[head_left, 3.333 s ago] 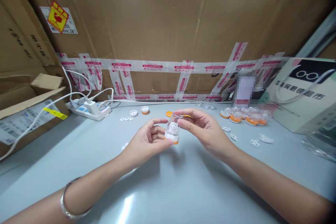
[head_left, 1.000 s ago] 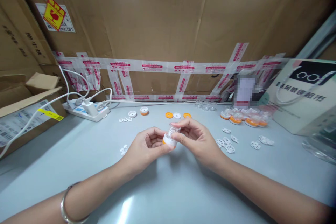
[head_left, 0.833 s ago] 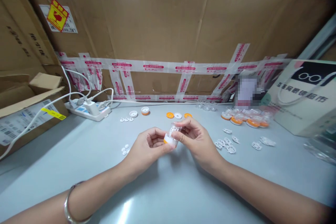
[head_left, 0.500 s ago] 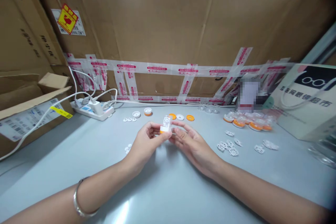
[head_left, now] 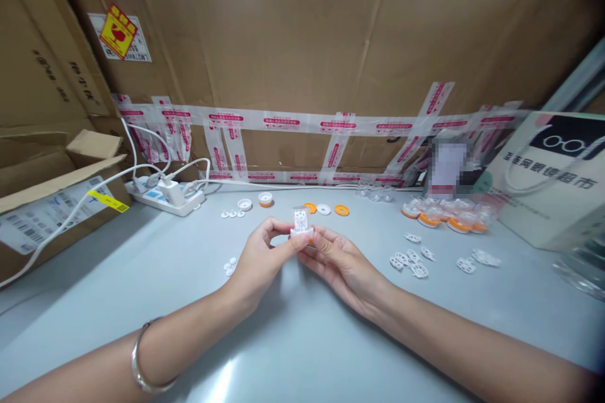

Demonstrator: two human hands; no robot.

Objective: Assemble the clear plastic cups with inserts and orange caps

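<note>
I hold a small case upright, just below the frame's centre: clear top, white holed piece inside it, white base with some orange low down.

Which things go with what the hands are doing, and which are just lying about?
Probably part of it:
clear-topped case, held between left hand and right hand
similar cases on the right
orange rings
flat white pieces with holes

Probably just lying about:
power strip
open cardboard box
bag with glasses picture
</note>
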